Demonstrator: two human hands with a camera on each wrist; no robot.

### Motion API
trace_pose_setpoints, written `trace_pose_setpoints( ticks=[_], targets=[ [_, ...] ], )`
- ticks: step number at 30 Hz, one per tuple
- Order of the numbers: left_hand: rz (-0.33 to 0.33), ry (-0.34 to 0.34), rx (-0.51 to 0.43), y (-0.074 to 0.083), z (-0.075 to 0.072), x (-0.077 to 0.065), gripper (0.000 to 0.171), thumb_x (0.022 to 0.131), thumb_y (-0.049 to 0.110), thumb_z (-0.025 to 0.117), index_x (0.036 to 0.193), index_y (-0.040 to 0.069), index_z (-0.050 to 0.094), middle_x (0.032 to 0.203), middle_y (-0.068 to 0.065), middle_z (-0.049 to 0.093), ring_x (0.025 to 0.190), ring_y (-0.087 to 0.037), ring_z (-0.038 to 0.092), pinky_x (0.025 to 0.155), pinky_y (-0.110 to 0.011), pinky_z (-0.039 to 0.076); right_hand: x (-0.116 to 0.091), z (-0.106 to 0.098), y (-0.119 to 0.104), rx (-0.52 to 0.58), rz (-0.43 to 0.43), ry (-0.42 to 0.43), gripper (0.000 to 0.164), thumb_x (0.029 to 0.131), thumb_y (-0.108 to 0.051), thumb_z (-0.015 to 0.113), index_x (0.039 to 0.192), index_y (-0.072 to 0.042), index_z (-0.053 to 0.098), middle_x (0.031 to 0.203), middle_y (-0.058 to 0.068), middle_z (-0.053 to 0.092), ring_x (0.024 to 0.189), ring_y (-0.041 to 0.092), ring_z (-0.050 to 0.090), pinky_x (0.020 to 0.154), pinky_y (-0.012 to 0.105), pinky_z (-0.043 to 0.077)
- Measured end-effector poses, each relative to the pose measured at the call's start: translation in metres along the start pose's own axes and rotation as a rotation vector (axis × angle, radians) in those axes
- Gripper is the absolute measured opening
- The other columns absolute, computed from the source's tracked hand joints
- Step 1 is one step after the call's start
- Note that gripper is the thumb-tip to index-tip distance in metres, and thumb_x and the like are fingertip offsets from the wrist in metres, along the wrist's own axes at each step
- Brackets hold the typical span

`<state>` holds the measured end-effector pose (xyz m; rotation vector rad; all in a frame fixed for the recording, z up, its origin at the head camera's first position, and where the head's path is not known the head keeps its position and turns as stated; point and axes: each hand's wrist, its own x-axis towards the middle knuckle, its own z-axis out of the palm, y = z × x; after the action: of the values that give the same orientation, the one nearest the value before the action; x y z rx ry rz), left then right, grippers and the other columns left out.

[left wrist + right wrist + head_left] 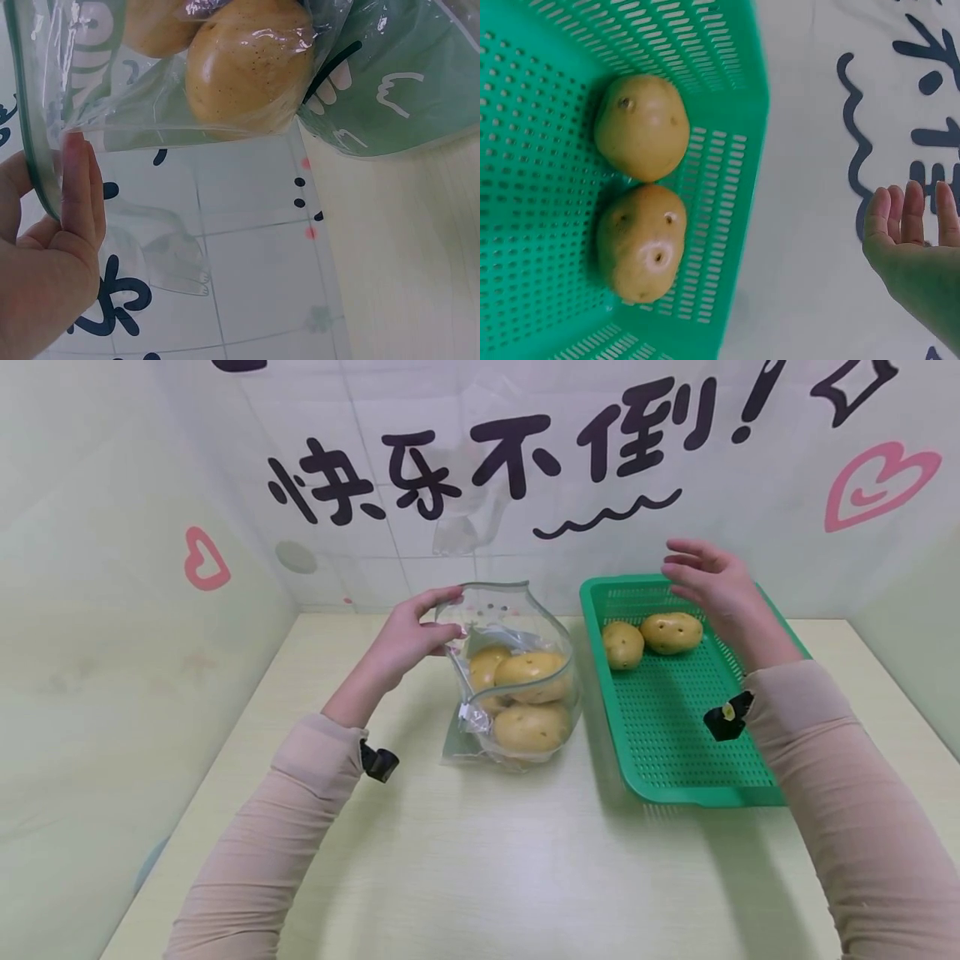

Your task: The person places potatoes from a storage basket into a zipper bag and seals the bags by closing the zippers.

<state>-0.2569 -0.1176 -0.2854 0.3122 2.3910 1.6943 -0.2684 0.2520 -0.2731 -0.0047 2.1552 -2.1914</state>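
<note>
My left hand (415, 635) pinches the left edge of a clear zip bag (551, 618), thumb on one side and fingers on the other. Inside the bag lie several potatoes (531, 728); the left wrist view shows a potato (251, 67) through the plastic. The bag's mouth gapes at the top. My right hand (712, 581) hovers over the far part of a green basket (626, 768), its fingers loosely extended and holding nothing. Two potatoes, one rounder (643, 127) and one longer (643, 244), lie against each other at the basket's far left side.
A pale wooden table (487, 860) carries the bag and basket. Behind it stands a white wall sheet (525, 543) with black lettering and pink hearts. Small black cameras (378, 762) sit on both wrists.
</note>
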Motion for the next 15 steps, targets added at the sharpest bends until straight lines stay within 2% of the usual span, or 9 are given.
trace_pose_setpoints(
  ticks=[6,11,15],
  targets=[
    [-0.004,-0.003,0.003,-0.001,0.0,0.0,0.06,0.089,0.002,0.054,0.146,0.011,0.039,0.149,-0.006,0.041,0.092,-0.009,0.063,0.075,-0.02,0.059,0.003,-0.014,0.009,0.005,0.029,0.053,0.046,0.088,-0.021,0.067,0.131,-0.019,0.05,0.116,-0.01,0.051,0.112,0.005,0.048,0.121,0.031,0.028],
    [-0.001,0.001,0.006,-0.001,0.0,0.0,0.059,0.089,0.003,0.054,0.146,0.011,0.039,0.149,-0.006,0.041,0.091,-0.008,0.064,0.075,-0.02,0.059,0.005,-0.023,0.014,-0.018,0.058,0.093,0.052,0.089,-0.023,0.066,0.137,-0.019,0.046,0.119,-0.011,0.049,0.118,0.007,0.045,0.123,0.037,0.022],
    [-0.004,0.0,0.001,-0.002,0.0,0.0,0.059,0.089,0.003,0.055,0.145,0.012,0.04,0.149,-0.006,0.041,0.089,-0.007,0.063,0.074,-0.02,0.059,0.007,-0.029,0.019,-0.099,0.077,0.11,0.06,0.091,-0.027,0.062,0.146,-0.019,0.038,0.128,-0.009,0.047,0.126,0.011,0.041,0.123,0.038,0.023]
  ],
)
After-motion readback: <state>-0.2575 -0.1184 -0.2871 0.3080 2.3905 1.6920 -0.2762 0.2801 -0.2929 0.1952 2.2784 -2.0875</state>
